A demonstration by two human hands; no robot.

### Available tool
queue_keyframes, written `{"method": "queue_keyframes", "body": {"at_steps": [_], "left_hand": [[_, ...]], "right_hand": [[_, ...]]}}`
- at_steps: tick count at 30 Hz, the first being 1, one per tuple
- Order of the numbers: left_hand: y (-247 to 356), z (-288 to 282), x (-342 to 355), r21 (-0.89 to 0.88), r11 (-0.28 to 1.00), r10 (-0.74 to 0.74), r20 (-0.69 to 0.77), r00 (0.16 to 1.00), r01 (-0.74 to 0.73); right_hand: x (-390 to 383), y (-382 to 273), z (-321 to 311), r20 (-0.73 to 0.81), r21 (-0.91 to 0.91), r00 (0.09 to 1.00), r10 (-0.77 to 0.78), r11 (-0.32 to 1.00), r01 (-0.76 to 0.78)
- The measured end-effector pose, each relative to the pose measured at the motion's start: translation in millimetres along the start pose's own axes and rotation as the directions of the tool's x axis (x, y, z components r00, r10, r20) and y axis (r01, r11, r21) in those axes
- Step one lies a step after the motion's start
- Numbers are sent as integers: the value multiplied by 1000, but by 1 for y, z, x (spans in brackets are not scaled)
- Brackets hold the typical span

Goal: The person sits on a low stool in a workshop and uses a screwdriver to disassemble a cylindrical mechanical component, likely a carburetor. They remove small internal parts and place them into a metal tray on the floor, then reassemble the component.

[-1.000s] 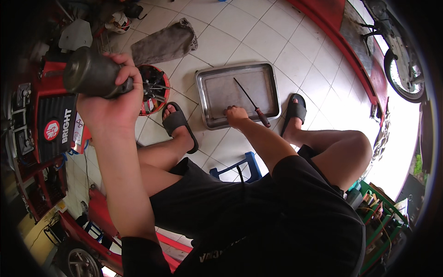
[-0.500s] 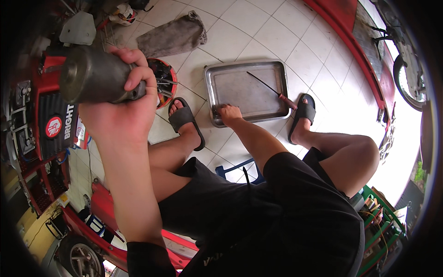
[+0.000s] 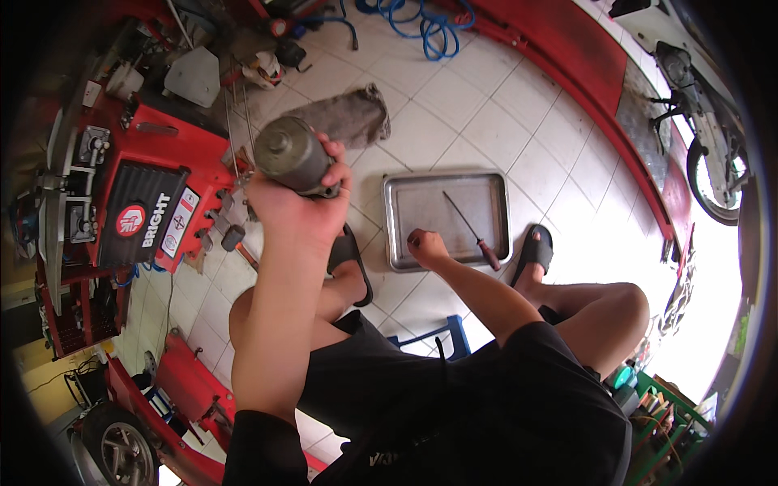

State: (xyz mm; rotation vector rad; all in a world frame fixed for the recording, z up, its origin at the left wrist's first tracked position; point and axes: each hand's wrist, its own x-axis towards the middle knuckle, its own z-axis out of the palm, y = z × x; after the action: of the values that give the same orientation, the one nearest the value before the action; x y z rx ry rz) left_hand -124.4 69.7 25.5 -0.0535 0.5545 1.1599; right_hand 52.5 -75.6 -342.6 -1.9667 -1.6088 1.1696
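My left hand (image 3: 301, 212) is raised at the left and wrapped round a dark grey cylindrical motor (image 3: 290, 155). The motor's domed end, with a small round boss, faces up. My right hand (image 3: 428, 248) is low over the left near part of a shallow metal tray (image 3: 421, 198) on the floor. Its fingers are curled together; whatever they hold is hidden or too small to name. Inside the tray, a screwdriver (image 3: 484, 247) lies slanted, its long dark shaft pointing to the far side and its brown handle close to the near right rim.
A grey rag (image 3: 340, 116) lies on the tiles beyond the motor. To the left stands a red machine (image 3: 174, 130), with a hammer (image 3: 233, 237) beside it. My sandalled feet flank the tray. A blue hose (image 3: 421, 28) coils at the far side; a motorbike (image 3: 701, 134) stands at right.
The view has shifted. My left hand has carried the motor to the right, farther from the camera. My right hand has moved slightly inward from the tray's left wall.
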Motion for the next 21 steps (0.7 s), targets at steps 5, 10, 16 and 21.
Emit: {"method": "queue_keyframes", "body": {"at_steps": [5, 10, 16, 21], "left_hand": [[-31, 9, -2, 3, 991, -130, 146, 981, 131], [-70, 6, -22, 123, 963, -258, 159, 953, 240], [-101, -8, -29, 157, 934, -350, 211, 913, 322], [-112, -22, -8, 115, 949, -307, 128, 943, 293]], "right_hand": [[-24, -68, -151, 182, 254, 981, -64, 967, 16], [-81, -157, -289, 124, 563, 984, -126, 826, 35], [-138, -172, -288, 172, 934, 963, -206, 344, -93], [-109, -105, -209, 194, 956, 981, 9, 223, -191]]}}
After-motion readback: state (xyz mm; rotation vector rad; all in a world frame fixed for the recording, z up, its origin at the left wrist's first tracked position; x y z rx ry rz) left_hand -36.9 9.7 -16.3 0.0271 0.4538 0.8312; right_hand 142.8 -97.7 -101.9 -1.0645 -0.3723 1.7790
